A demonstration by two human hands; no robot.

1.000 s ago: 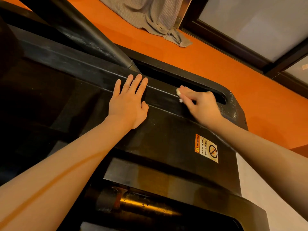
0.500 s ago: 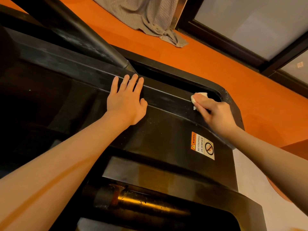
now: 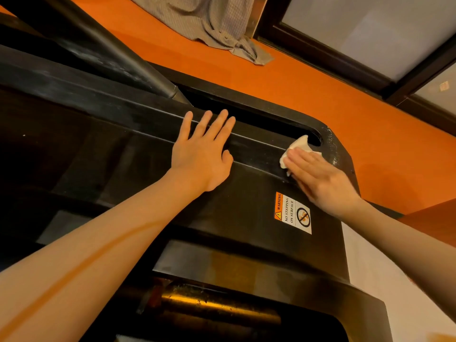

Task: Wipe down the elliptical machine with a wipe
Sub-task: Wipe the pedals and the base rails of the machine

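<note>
The elliptical machine's black plastic housing point(image 3: 241, 201) fills most of the view, with a long slot along its far side. My right hand point(image 3: 320, 181) presses a small white wipe point(image 3: 297, 148) flat against the housing at the rounded right end of the slot. Most of the wipe is hidden under my fingers. My left hand point(image 3: 204, 154) lies flat on the ridge of the housing, fingers spread, holding nothing. A dark metal arm point(image 3: 103, 50) rises from the slot at the upper left.
A warning sticker point(image 3: 292, 213) sits on the housing below my right hand. The floor point(image 3: 308, 77) is orange, with a grey cloth point(image 3: 214, 23) hanging down to it. A dark-framed window point(image 3: 365, 33) is at the upper right. A brass-coloured roller point(image 3: 217, 303) shows below.
My right hand has slid the wipe to the right along the ridge, from near my left hand to the slot's rounded end. My left hand has stayed in place.
</note>
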